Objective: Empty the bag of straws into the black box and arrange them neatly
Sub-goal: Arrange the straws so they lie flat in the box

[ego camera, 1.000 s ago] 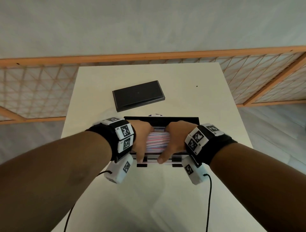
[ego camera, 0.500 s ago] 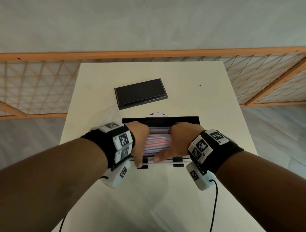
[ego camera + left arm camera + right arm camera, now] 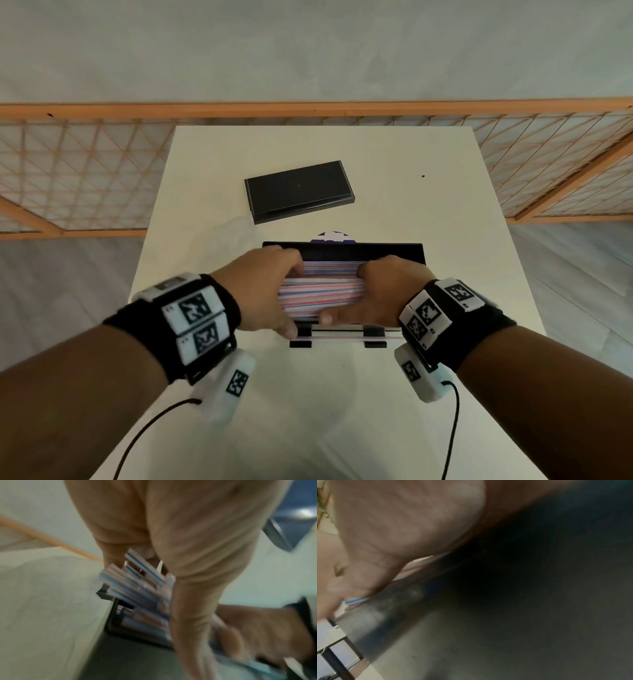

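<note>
An open black box (image 3: 342, 247) stands on the white table, filled with a thick bundle of red, blue and white striped straws (image 3: 322, 291). My left hand (image 3: 289, 299) grips the bundle's left end and my right hand (image 3: 354, 296) grips its right end, fingers over the top and thumbs on the near side. One straw (image 3: 342, 337) lies across the box's front rests. In the blurred left wrist view the straws (image 3: 137, 588) show their cut ends under my left hand (image 3: 180, 540). A purple and white bag label (image 3: 332, 236) peeks out behind the box.
The box's black lid (image 3: 298, 190) lies flat on the table beyond the box, slightly turned. A wooden lattice rail (image 3: 308, 109) runs behind the table. Floor drops away past the table's left and right edges. The right wrist view is dark and blurred.
Both hands stay on the straw bundle in the box and have shifted only slightly. The head view has drifted a little.
</note>
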The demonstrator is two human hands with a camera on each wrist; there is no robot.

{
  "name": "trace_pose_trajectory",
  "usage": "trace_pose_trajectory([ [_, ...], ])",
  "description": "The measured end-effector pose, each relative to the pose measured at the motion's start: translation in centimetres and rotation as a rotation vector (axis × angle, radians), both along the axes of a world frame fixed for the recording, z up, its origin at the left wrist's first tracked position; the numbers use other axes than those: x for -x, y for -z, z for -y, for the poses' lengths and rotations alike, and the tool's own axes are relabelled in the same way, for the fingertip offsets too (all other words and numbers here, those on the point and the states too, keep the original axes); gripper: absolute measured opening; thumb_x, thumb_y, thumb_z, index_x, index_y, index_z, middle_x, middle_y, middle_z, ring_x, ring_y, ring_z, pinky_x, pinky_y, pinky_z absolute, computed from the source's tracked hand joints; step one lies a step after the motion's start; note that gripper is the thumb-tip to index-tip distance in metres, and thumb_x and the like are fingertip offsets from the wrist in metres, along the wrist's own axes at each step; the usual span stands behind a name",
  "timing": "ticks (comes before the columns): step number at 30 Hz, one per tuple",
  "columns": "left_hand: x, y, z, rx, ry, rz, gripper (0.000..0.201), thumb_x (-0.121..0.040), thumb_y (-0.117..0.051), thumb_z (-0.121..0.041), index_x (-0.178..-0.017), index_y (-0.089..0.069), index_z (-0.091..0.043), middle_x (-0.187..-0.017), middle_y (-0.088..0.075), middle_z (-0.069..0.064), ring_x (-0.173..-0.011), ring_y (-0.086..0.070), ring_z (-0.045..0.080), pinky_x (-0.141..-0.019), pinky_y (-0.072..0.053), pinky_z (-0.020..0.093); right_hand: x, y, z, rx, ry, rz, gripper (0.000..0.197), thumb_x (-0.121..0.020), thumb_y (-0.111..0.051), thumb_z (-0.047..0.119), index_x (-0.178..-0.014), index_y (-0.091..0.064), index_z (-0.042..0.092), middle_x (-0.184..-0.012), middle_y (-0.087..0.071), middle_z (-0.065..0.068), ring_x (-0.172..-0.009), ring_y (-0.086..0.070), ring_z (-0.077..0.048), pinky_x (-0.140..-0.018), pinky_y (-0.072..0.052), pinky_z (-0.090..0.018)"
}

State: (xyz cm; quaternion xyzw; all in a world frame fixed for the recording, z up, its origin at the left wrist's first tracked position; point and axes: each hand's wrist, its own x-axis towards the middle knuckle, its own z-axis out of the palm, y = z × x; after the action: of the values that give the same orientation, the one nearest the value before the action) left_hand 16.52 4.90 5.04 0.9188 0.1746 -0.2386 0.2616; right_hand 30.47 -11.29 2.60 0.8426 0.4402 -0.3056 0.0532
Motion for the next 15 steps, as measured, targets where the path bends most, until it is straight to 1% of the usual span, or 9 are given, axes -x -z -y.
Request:
trace_pose_trajectory([
  [2,1.0,0.1,-1.0,0.231,-0.226,0.193,0.066,-0.051,-0.087,-0.061,-0.106,-0.062,-0.035,-0.107,-0.065,-0.015,-0.098,-0.063,0.008,-0.09,-0.054,0.031,0.1,-0.1,0.2,0.005,0.003,0.005,0.087,-0.041,-0.04,0.104,-0.081,-0.053,0.029,-0.08,-0.062,0.008,-0.074,-0.061,-0.014,-0.066,-0.05,-0.026],
  [5,2.3,1.9,-1.0,0.555,-0.698,0.597,0.043,-0.073,-0.057,-0.066,-0.093,-0.074,-0.031,-0.102,-0.073,-0.009,-0.107,-0.065,0.013,-0.102,-0.047,0.042,0.3,0.0,0.3,0.004,0.004,0.018,0.091,-0.039,-0.034,0.106,-0.084,-0.053,0.029,-0.081,-0.062,0.008,-0.076,-0.061,-0.015,-0.071,-0.053,-0.029],
  [7,2.2,3.0,0.5,0.629,-0.843,0.691,0.05,-0.075,-0.044,-0.07,-0.103,-0.069,-0.036,-0.114,-0.068,-0.018,-0.112,-0.057,-0.007,-0.105,-0.04,0.031,0.6,0.1,0.2,0.001,0.002,0.027,0.097,-0.036,-0.029,0.108,-0.086,-0.055,0.029,-0.081,-0.062,0.007,-0.076,-0.062,-0.016,-0.077,-0.055,-0.032],
  [8,1.9,3.3,1.5,0.607,-0.846,0.704,0.06,-0.074,-0.042,-0.072,-0.117,-0.062,-0.035,-0.127,-0.061,-0.018,-0.117,-0.05,-0.014,-0.108,-0.035,0.024,0.7,0.2,0.0,0.004,-0.004,0.035,0.097,-0.036,-0.028,0.108,-0.086,-0.055,0.029,-0.081,-0.062,0.007,-0.077,-0.061,-0.017,-0.079,-0.055,-0.033],
  [9,1.6,3.5,2.5,0.567,-0.825,0.703,0.071,-0.074,-0.041,-0.074,-0.131,-0.052,-0.032,-0.143,-0.05,-0.014,-0.129,-0.042,-0.013,-0.112,-0.029,0.021,0.9,0.2,-0.1,0.005,-0.01,0.044,0.097,-0.037,-0.028,0.108,-0.085,-0.054,0.028,-0.08,-0.062,0.007,-0.077,-0.061,-0.017,-0.08,-0.054,-0.034],
  [10,1.3,3.6,3.3,0.538,-0.793,0.714,0.082,-0.076,-0.04,-0.074,-0.144,-0.04,-0.029,-0.157,-0.036,-0.01,-0.141,-0.032,-0.006,-0.117,-0.023,0.021,1.0,0.2,-0.2,0.004,-0.015,0.05,0.096,-0.038,-0.028,0.108,-0.084,-0.055,0.028,-0.079,-0.062,0.007,-0.077,-0.061,-0.017,-0.081,-0.053,-0.034],
  [12,0.9,3.7,4.1,0.522,-0.717,0.747,0.089,-0.08,-0.038,-0.073,-0.155,-0.025,-0.027,-0.167,-0.017,-0.01,-0.151,-0.016,0.0,-0.12,-0.016,0.019,1.3,0.0,-0.3,0.003,-0.019,0.053,0.095,-0.04,-0.029,0.107,-0.084,-0.056,0.028,-0.077,-0.062,0.007,-0.075,-0.061,-0.017,-0.081,-0.053,-0.034],
  [13,0.7,3.7,4.1,0.529,-0.683,0.742,0.089,-0.081,-0.037,-0.073,-0.156,-0.022,-0.027,-0.166,-0.016,-0.012,-0.151,-0.015,-0.001,-0.118,-0.016,0.015,1.3,-0.1,-0.3,0.005,-0.016,0.05,0.094,-0.04,-0.03,0.107,-0.084,-0.055,0.027,-0.078,-0.062,0.007,-0.076,-0.061,-0.017,-0.081,-0.053,-0.034],
  [15,0.8,3.5,3.7,0.499,-0.599,0.687,0.086,-0.082,-0.037,-0.072,-0.153,-0.029,-0.024,-0.158,-0.031,-0.011,-0.145,-0.029,0.002,-0.116,-0.025,0.016,1.4,-0.3,-0.2,0.007,0.001,0.044,0.091,-0.042,-0.033,0.106,-0.085,-0.052,0.028,-0.081,-0.062,0.006,-0.078,-0.061,-0.018,-0.077,-0.053,-0.033],
])
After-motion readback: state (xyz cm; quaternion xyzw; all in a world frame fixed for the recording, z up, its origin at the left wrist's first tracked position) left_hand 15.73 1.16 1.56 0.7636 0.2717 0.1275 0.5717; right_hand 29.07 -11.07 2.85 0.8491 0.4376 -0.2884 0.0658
